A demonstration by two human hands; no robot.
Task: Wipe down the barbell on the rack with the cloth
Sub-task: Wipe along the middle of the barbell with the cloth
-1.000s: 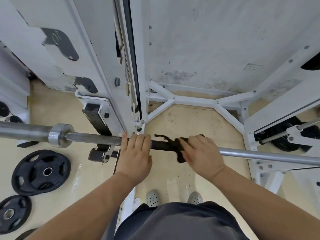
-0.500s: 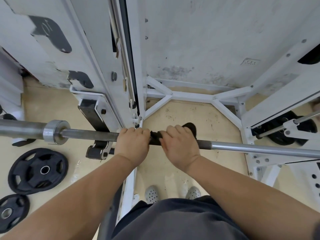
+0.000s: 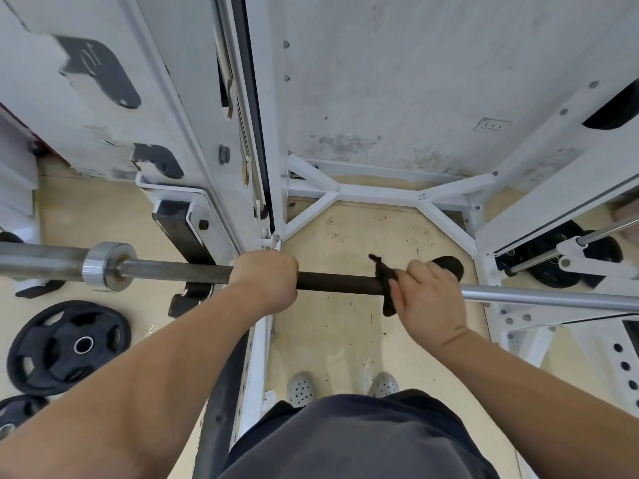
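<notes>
Item 1. Long steel barbell [image 3: 173, 271], horizontal across the view, lying across a black-lined hook bracket [image 3: 179, 233] on the white painted steel rack [image 3: 539, 188]. It had a silver collar [image 3: 103, 266] towards its left end. The shaft was dull and dark between the two hands and bright chrome to the right of them.

Item 2. Small dark brown cloth [image 3: 385, 281], wrapped round the barbell shaft under the right hand. One ragged end stuck out on the hand's left side and hung below the bar; a rounded end showed past the fingers.

Item 3. Right hand [image 3: 428, 299], fingers curled over the bar and clamped round the cloth.

Item 4. Left hand [image 3: 266, 281], bare on the shaft just beside the rack upright, fingers wrapped over the bar in a closed grip. It was apart from the cloth, with dark shaft between.

Item 5. Black rubber weight plate with grip holes [image 3: 65, 347], flat on the pale yellow floor [image 3: 345, 333] below the bar's left end. A second black plate [image 3: 17, 413] lay near it, cut by the frame edge.

Item 6. Further black plates [image 3: 553, 267] sat low on the rack's right side, behind a chrome rod.

Item 7. Person's dark grey shorts [image 3: 363, 440] and perforated pale grey shoes [image 3: 301, 388], inside the rack's footprint.
</notes>
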